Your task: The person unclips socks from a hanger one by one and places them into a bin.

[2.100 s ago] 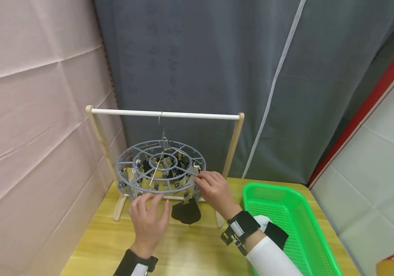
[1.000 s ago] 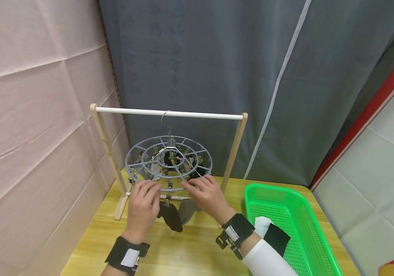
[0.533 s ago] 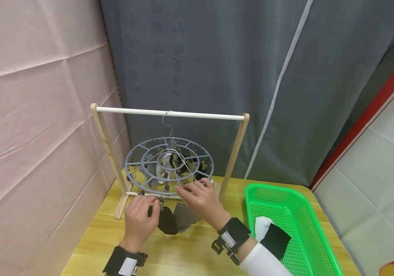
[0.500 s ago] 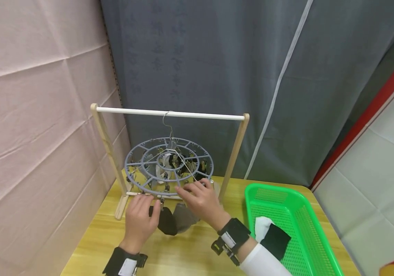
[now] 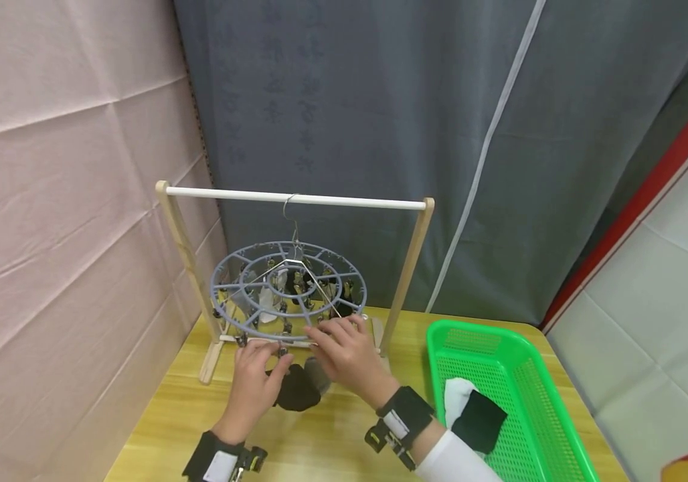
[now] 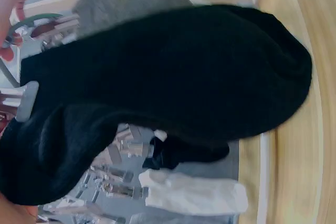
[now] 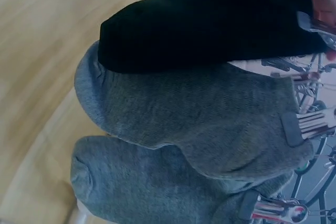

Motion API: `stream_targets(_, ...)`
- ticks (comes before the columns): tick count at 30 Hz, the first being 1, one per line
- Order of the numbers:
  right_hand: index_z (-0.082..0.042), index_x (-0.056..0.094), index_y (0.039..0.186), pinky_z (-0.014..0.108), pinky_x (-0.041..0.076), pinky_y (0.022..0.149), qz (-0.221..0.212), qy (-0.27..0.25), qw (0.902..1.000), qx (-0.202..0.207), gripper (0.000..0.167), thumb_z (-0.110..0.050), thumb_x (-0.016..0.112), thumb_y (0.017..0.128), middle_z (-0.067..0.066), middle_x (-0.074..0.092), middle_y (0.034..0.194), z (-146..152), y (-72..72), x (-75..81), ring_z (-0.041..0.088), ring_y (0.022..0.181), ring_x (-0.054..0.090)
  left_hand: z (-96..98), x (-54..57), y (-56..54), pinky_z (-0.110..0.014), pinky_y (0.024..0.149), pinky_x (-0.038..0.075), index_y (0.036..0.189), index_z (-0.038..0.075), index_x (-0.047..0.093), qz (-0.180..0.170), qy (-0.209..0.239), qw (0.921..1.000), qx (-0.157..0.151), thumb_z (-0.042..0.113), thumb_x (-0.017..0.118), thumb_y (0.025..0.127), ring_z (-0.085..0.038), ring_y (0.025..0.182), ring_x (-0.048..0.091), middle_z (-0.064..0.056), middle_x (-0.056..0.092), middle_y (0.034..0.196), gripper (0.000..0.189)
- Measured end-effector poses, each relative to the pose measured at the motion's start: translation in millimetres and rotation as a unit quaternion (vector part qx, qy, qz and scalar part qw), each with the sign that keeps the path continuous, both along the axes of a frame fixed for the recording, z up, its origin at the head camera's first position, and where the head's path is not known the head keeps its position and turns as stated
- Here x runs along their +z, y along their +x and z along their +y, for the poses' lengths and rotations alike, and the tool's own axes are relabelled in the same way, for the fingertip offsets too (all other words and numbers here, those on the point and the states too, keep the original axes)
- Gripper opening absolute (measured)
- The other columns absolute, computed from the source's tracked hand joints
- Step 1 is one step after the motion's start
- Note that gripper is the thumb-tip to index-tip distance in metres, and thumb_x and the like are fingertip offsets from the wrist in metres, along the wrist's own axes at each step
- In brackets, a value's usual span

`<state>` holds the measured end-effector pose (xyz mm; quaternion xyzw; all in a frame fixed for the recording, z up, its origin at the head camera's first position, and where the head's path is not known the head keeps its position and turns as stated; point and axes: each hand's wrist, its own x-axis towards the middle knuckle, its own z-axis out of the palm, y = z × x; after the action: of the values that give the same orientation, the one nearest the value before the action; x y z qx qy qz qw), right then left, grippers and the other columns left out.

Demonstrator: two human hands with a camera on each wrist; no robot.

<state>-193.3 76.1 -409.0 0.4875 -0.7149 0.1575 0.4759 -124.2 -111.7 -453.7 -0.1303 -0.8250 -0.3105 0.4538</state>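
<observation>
A round grey clip hanger [image 5: 260, 333] hangs by its hook with socks clipped beneath it. At its near side my left hand [image 5: 250, 385] pinches the metal clip [image 6: 27, 100] above a black sock [image 5: 297, 391]. That sock fills much of the left wrist view, its cuff in the clip. My right hand [image 5: 350, 355] holds the ring's front right rim with bent fingers; its fingertips are partly hidden. Beside the black sock hangs a grey sock [image 5: 318, 375]. The right wrist view shows this grey sock [image 7: 199, 114] above a second grey sock [image 7: 142, 182], each in a clip.
A wooden stand with a white rail [image 5: 344, 201] carries the hanger on the wooden table [image 5: 320, 448]. To the right is a green basket [image 5: 537, 381] with a white cloth [image 5: 457, 398] and a black cloth [image 5: 481, 420] inside. A dark curtain [image 5: 368, 120] hangs behind.
The hanger has turned, bringing the black sock leftward to the front. My left hand has risen to its clip. My right hand has shifted left and slightly down along the rim.
</observation>
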Motion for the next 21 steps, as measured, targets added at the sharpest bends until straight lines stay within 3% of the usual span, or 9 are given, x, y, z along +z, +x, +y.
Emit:
stream_targets(4, -0.013, 0.07, 0.11, 0.037, 0.041, 0.083, 0.017, -0.047, 0.9986, 0.017, 0.026, -0.024, 0.068, 0.087, 0.007, 0.067, 0.11, -2.9, 3.1, -8.8, 0.022, 0.1, 0.058, 4.3, 4.2, 3.6, -0.039, 0.078, 0.039, 0.09, 0.001, 0.072, -0.048, 0.06, 0.997, -0.009, 0.025, 0.069, 0.088, -0.027, 0.086, 0.061, -0.013, 0.07, 0.089, 0.024)
stream_targets(8, -0.007, 0.069, 0.105, 0.035, 0.046, 0.08, 0.023, -0.1, 0.9935, 0.049, 0.022, -0.021, 0.059, 0.092, 0.013, 0.065, 0.108, -4.5, 10.6, -22.1, 0.024, 0.094, 0.058, 8.2, 9.7, 6.1, -0.042, 0.08, 0.043, 0.091, 0.001, 0.071, -0.093, 0.109, 0.9897, -0.008, 0.011, 0.075, 0.081, -0.029, 0.09, 0.062, -0.013, 0.07, 0.093, 0.015)
stream_targets(12, -0.001, 0.066, 0.101, 0.031, 0.052, 0.077, 0.006, -0.112, 0.9912, 0.07, 0.023, -0.02, 0.056, 0.095, 0.016, 0.061, 0.103, -4.1, 23.5, -38.1, 0.023, 0.088, 0.06, 10.4, 13.1, 7.0, -0.04, 0.081, 0.044, 0.088, 0.003, 0.07, -0.123, 0.124, 0.9846, -0.01, 0.009, 0.075, 0.079, -0.028, 0.091, 0.062, -0.011, 0.07, 0.094, 0.011)
stream_targets(16, 0.001, 0.063, 0.109, 0.029, 0.054, 0.082, -0.053, -0.083, 0.9931, 0.064, 0.03, -0.025, 0.054, 0.098, 0.013, 0.062, 0.104, -4.1, 35.2, -52.7, 0.022, 0.093, 0.063, 11.0, 15.4, 7.9, -0.038, 0.08, 0.045, 0.088, 0.005, 0.07, -0.141, 0.13, 0.9814, -0.012, 0.012, 0.075, 0.081, -0.026, 0.09, 0.062, -0.01, 0.07, 0.092, 0.011)
stream_targets(21, -0.001, 0.059, 0.123, 0.028, 0.055, 0.084, -0.164, -0.046, 0.9847, 0.037, 0.038, -0.028, 0.06, 0.096, 0.008, 0.069, 0.108, -6.7, 39.8, -62.5, 0.017, 0.096, 0.068, 11.5, 17.4, 8.0, -0.041, 0.081, 0.046, 0.087, 0.005, 0.07, -0.143, 0.134, 0.9805, -0.016, 0.014, 0.074, 0.082, -0.027, 0.09, 0.063, -0.01, 0.07, 0.091, 0.011)
